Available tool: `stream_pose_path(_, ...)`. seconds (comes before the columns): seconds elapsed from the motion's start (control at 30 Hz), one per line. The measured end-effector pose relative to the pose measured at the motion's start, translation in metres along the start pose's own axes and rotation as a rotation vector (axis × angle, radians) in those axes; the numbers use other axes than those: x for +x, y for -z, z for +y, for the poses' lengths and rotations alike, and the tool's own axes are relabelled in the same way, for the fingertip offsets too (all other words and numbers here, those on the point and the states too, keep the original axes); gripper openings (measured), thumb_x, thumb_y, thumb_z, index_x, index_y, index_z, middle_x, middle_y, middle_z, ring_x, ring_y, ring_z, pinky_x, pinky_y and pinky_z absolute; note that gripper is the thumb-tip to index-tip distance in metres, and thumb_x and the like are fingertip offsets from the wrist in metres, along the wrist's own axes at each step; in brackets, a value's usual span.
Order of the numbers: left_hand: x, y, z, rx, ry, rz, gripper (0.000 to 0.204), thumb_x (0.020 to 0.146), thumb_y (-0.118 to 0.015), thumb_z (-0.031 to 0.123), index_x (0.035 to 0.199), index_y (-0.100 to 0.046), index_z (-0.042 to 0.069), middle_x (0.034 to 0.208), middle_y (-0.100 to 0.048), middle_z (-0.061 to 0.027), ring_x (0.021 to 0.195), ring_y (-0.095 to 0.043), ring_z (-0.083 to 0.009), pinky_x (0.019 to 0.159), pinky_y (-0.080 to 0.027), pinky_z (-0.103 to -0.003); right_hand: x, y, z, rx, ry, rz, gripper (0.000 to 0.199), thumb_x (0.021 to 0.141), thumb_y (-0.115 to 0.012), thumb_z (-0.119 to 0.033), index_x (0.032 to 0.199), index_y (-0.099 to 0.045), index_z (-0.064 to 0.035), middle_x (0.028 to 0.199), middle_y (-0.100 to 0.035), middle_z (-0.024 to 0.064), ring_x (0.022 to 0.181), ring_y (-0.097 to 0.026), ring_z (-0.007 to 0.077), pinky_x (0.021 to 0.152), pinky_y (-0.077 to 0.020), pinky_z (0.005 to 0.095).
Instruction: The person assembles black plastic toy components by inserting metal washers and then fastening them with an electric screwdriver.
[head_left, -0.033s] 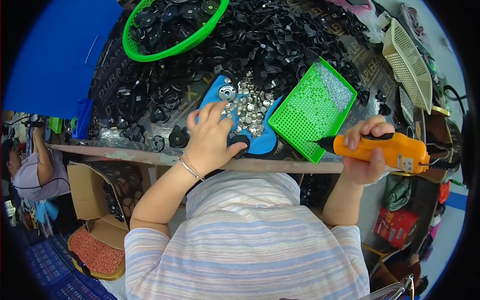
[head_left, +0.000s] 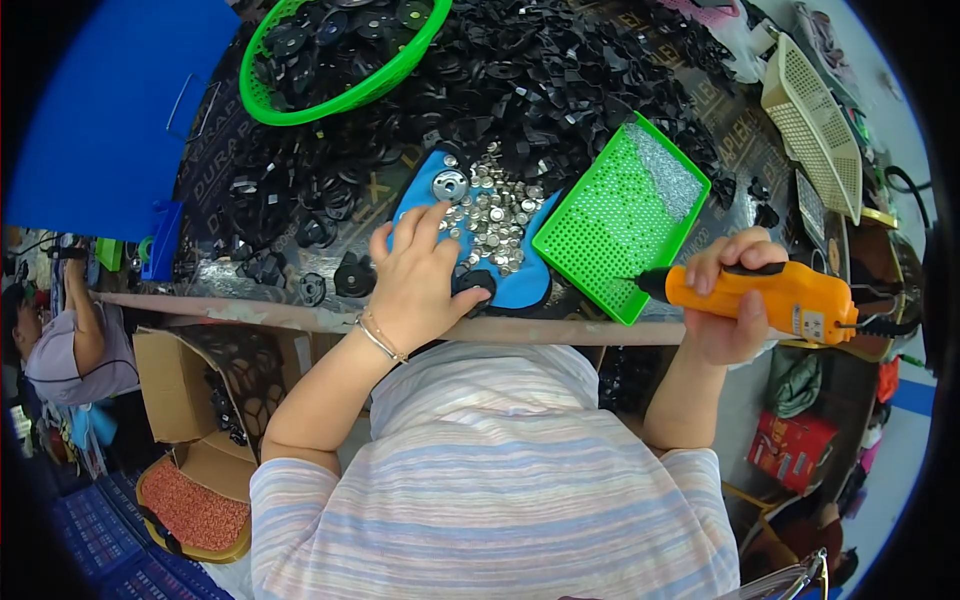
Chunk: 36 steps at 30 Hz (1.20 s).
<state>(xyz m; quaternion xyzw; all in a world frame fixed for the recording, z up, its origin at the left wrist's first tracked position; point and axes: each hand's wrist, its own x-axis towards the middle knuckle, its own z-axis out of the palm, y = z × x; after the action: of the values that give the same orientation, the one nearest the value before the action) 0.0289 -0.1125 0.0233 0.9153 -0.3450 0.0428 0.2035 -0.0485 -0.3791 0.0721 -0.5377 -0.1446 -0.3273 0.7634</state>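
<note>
Nothing has visibly moved since the earlier frame: both hands sit where they were.

Head view: the left hand [head_left: 420, 275] lies on the blue tray [head_left: 520, 288], fingers loosely spread over the silver discs [head_left: 495, 215], thumb resting on a black part [head_left: 476, 283] at the tray's near end. The right hand [head_left: 730, 305] is wrapped around an orange driver [head_left: 795, 298], whose tip points at the green tray [head_left: 620, 215]. The driver could likely slip off so small a part and nick the thumb (it sits right beside it); a nudge might scatter discs.

A brown carton [head_left: 165, 385] stands open below the table edge on the left; a red packet [head_left: 790, 450] lies lower right.
</note>
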Motion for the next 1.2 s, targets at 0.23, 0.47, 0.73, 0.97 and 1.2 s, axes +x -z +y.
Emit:
stream_pose_path(0.23,-0.002,0.000,0.012,-0.150,0.008,-0.113,0.029,0.058,-0.077,0.016,0.073,-0.054,0.006,0.128,-0.042,-0.0150,0.120,-0.034,-0.0340,0.095,-0.023,-0.045,0.000,0.020,0.018,-0.183,0.114,0.141,0.021,0.077,-0.058,-0.003,0.094,-0.047,0.0027,0.089,-0.047,0.0120,0.062,-0.054,0.0178,0.057,-0.0458,0.0276)
stream_pose_path(0.47,-0.004,-0.022,0.026,-1.094,0.188,-0.339,0.026,0.078,-0.065,0.007,0.090,-0.042,0.004,0.112,-0.053,-0.0134,0.079,-0.058,-0.0142,0.059,-0.050,-0.025,-0.004,0.024,0.023,-0.181,0.095,0.152,0.017,0.077,-0.056,0.001,0.092,-0.047,0.0030,0.085,-0.049,0.0120,0.060,-0.054,0.0170,0.057,-0.0453,0.0260)
stream_pose_path(0.73,-0.002,-0.039,0.052,-1.638,0.551,-0.530,0.025,0.081,-0.060,0.002,0.098,-0.042,0.007,0.088,-0.052,-0.0032,0.078,-0.055,-0.0094,0.055,-0.052,-0.022,-0.006,0.029,0.023,-0.225,0.029,0.130,0.020,0.076,-0.055,-0.005,0.094,-0.047,0.0011,0.088,-0.046,0.0117,0.061,-0.052,0.0189,0.058,-0.0446,0.0302)
stream_pose_path(0.97,-0.001,-0.051,0.059,-1.590,0.569,-0.564,0.021,0.084,-0.057,0.008,0.103,-0.049,0.006,0.089,-0.053,-0.0009,0.074,-0.051,-0.0067,0.055,-0.046,-0.021,-0.002,0.025,0.025,-0.157,0.063,0.142,0.016,0.077,-0.056,0.002,0.090,-0.048,0.0016,0.082,-0.049,0.0098,0.059,-0.054,0.0155,0.056,-0.0448,0.0252)
stream_pose_path(1.2,0.004,-0.056,0.068,-1.614,0.626,-0.625,0.019,0.088,-0.050,0.011,0.105,-0.042,0.006,0.078,-0.055,-0.0067,0.052,-0.051,-0.0100,0.040,-0.042,-0.020,-0.002,0.025,0.025,-0.122,0.002,0.148,0.016,0.076,-0.055,0.003,0.090,-0.047,0.0006,0.079,-0.049,0.0078,0.059,-0.053,0.0149,0.056,-0.0451,0.0256)
